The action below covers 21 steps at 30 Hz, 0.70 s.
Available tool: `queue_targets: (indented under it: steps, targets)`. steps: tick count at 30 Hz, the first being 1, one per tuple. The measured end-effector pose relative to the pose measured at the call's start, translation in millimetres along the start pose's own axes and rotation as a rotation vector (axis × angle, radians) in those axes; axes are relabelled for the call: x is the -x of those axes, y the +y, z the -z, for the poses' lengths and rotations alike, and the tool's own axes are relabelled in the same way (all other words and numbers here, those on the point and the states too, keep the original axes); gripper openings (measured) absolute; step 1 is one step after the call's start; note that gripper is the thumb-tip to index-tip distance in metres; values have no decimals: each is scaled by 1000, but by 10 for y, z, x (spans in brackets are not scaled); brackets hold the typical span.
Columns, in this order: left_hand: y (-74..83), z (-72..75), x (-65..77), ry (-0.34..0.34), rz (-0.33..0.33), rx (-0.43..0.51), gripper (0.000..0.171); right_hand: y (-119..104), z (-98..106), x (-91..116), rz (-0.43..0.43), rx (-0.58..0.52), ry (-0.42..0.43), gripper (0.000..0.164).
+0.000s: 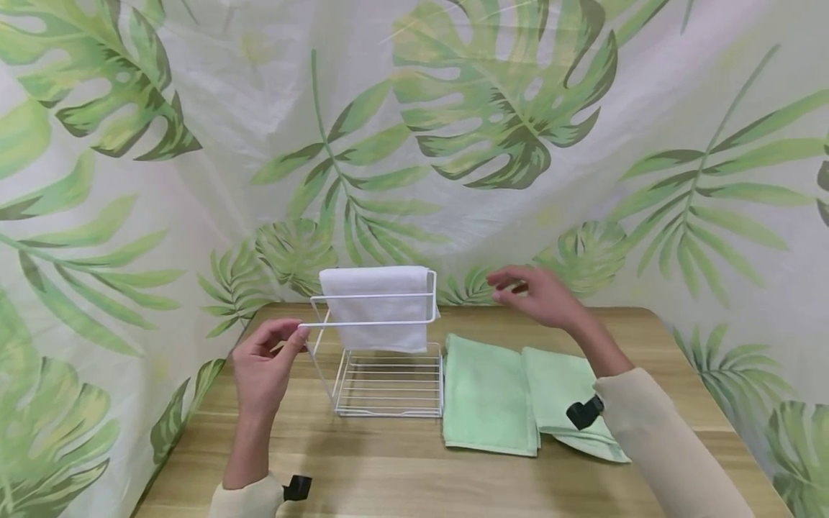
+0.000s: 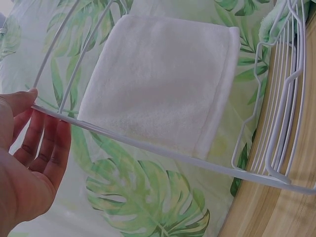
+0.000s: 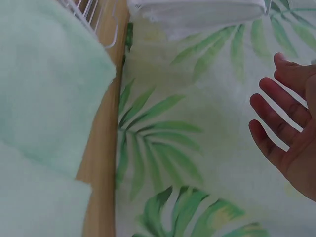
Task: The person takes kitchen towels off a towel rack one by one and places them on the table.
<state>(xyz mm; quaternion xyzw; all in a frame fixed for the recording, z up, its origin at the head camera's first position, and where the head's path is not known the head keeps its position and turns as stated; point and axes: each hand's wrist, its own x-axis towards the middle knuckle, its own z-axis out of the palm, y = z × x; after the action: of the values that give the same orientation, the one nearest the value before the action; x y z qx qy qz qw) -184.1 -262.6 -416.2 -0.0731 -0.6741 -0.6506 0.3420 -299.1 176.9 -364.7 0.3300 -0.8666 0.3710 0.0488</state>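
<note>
A white wire rack (image 1: 388, 415) stands on the table, with a white towel (image 1: 376, 309) draped over its rearmost top bar. My left hand (image 1: 267, 363) pinches the rack's front top corner between thumb and fingers; the left wrist view shows the fingers (image 2: 47, 143) curled under the white bar. To the right of the rack my right hand (image 1: 540, 295) hovers in the air with loosely bent fingers, holding nothing. Two folded green towels, one nearer the rack (image 1: 488, 396) and one farther right (image 1: 560, 381), lie on the table below that hand.
The wooden table (image 1: 388, 475) ends at the back against a hanging cloth (image 1: 453, 216) printed with green leaves. A black strap piece (image 1: 585, 412) shows at the right wrist, and another (image 1: 298, 488) at the left. The rack's wire base shelf sits low on the table.
</note>
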Motion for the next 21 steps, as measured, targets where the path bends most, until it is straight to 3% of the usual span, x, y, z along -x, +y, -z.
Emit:
queue_targets:
  steps: [10,21]
  targets:
    - [-13,1,-5,8,4,-7,15,-499,-82,-433,118,10,-3,40]
    - [-24,4,-6,-5,-15,20,16,-843,-390,-786,202,6,-1,46]
